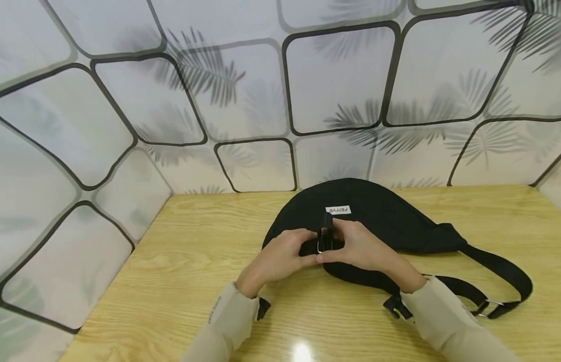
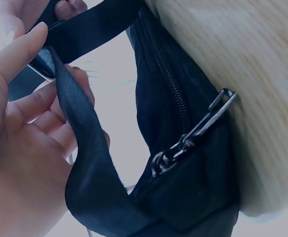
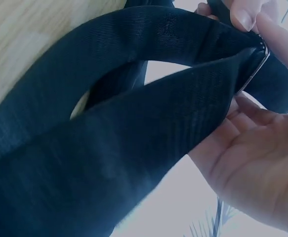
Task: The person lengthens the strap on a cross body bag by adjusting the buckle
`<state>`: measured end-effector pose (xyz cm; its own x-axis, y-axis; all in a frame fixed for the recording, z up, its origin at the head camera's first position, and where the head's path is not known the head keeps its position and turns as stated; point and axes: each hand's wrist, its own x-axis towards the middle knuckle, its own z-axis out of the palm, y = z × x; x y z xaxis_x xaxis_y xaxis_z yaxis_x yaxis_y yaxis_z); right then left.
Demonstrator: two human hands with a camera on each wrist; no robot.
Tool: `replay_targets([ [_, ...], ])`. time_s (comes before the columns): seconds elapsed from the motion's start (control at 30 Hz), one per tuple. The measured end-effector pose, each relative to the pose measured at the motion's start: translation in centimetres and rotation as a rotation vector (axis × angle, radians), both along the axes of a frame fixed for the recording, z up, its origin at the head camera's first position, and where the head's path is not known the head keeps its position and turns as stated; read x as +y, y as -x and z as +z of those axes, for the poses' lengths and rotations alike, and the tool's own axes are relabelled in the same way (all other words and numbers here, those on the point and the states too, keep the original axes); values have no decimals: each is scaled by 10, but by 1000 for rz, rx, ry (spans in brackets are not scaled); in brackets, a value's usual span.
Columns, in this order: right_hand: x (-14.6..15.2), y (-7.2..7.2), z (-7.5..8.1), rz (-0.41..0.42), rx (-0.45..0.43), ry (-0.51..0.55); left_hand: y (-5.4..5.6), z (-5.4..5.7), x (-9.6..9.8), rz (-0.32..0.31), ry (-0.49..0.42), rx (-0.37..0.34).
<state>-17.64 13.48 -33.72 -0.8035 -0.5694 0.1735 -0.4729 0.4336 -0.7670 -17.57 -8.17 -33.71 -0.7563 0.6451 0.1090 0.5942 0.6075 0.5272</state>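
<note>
A black waist bag [image 1: 375, 216] with a small white label lies on the wooden table. Both hands meet in front of it at a metal slider buckle [image 1: 324, 245] on its black strap [image 2: 94, 34]. My left hand [image 1: 282, 254] pinches the strap at the buckle between thumb and fingers. From the other side my right hand [image 1: 359, 246] grips the strap and the buckle's edge [image 3: 255, 71]. The strap loops through the metal piece, as the right wrist view shows. A zipper [image 2: 168, 79] with a metal pull [image 2: 215, 113] runs along the bag in the left wrist view.
A black plastic clip [image 1: 398, 306] lies by the right sleeve, and another dark clip end [image 1: 263, 307] shows beside the left sleeve. The strap loop with a second metal slider [image 1: 490, 304] spreads to the right. A patterned wall covering [image 1: 244, 100] stands behind the table [image 1: 171, 281].
</note>
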Motion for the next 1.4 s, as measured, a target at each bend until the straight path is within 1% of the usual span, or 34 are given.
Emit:
replay_targets([
  [0.07, 1, 1, 0, 3, 9, 4, 0, -1, -1, 0, -2, 3],
  [0.27, 4, 4, 0, 48, 28, 18, 1, -1, -2, -3, 1, -11],
  [0.4, 6, 5, 0, 54, 20, 8, 1, 0, -2, -12, 4, -23],
  [0.63, 14, 6, 6, 43, 15, -38, 3, 1, -2, -20, 27, -6],
  [0.87, 23, 6, 12, 47, 35, -65, 2, 2, -3, -2, 48, -21],
  [1.07, 31, 5, 15, 47, 57, -86, 3, 2, -4, -1, 58, -29],
  [1.27, 39, 4, 16, 31, 80, -104, 4, 1, -5, -14, 69, -14],
  [1.4, 44, 4, 14, 19, 81, -119, 5, 0, -6, -18, 78, -10],
])
